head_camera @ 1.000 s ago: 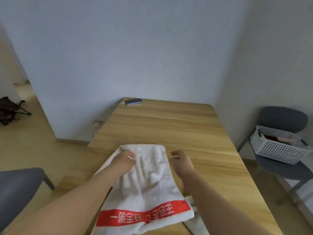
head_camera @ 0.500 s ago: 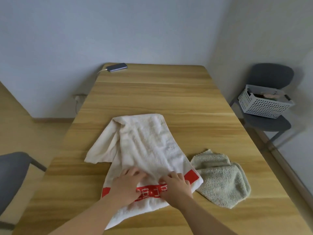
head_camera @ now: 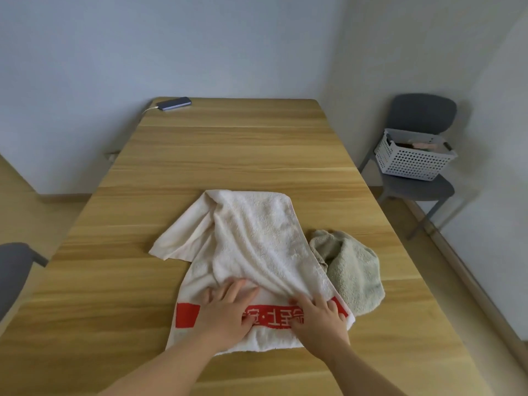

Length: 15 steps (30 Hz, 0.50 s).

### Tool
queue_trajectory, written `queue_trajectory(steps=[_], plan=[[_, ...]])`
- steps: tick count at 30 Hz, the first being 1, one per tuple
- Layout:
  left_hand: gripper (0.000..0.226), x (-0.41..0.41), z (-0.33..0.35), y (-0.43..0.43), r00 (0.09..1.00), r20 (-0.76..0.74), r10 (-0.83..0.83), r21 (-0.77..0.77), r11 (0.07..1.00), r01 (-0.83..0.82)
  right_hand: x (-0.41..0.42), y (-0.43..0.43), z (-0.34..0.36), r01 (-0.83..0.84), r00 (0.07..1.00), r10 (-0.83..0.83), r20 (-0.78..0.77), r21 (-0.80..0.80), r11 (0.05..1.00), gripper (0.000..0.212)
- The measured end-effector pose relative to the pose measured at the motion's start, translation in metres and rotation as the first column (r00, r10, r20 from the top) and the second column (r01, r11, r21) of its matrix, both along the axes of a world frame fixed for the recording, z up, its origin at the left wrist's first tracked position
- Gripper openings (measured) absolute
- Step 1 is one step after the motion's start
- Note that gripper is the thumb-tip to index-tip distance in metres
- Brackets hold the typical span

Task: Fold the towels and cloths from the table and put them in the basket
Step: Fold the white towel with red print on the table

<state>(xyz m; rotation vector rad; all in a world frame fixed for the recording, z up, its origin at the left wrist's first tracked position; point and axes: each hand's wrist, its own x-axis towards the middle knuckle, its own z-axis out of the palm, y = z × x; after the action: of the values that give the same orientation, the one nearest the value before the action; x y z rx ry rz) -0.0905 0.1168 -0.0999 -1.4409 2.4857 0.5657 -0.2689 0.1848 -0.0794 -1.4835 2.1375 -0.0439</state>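
Light wooden table (head_camera: 228,155) fills the centre, against pale walls; dark phone (head_camera: 174,103) at its upper-left corner. White terry towel (head_camera: 257,238), lower centre, carries a red band of white characters, partly covered. Left hand (head_camera: 225,312) and right hand (head_camera: 317,318) press it, fingers flat. Crumpled grey-green cloth (head_camera: 354,270) touches its right edge. White perforated basket (head_camera: 411,161) sits on grey chair (head_camera: 423,112), upper right, contents indistinct.

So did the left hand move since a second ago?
Yes. The left hand came back toward the person, away from the phone at the table's far corner, and now presses the red stripe of the white towel.
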Motion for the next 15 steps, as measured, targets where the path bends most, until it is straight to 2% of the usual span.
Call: queue_trajectory(steps=[4, 7, 9, 13, 15], plan=[[0.094, -0.004, -0.016, 0.014, 0.997, 0.068, -0.04, -0.096, 0.994, 0.047, -0.01, 0.007, -0.008, -0.057, 0.995, 0.054, -0.089, -0.039, 0.998, 0.04], [0.075, -0.001, -0.03, 0.015, 1.0, 0.019, 0.008, -0.228, 0.974, -0.004, -0.005, 0.007, -0.016, -0.138, 0.958, 0.111, -0.264, -0.087, 0.987, 0.035], [0.058, 0.001, -0.036, 0.018, 0.998, 0.042, 0.042, -0.277, 0.96, -0.028, -0.002, 0.003, -0.027, -0.154, 0.934, 0.09, -0.344, -0.163, 0.975, 0.037], [0.051, 0.0, -0.042, 0.014, 0.999, 0.022, 0.045, -0.384, 0.923, -0.033, -0.002, 0.0, -0.038, -0.158, 0.919, 0.056, -0.39, -0.233, 0.96, 0.042], [0.051, -0.003, -0.042, 0.012, 0.998, 0.006, 0.068, -0.392, 0.918, -0.06, -0.002, -0.002, -0.035, -0.155, 0.924, 0.07, -0.376, -0.202, 0.967, 0.04]])
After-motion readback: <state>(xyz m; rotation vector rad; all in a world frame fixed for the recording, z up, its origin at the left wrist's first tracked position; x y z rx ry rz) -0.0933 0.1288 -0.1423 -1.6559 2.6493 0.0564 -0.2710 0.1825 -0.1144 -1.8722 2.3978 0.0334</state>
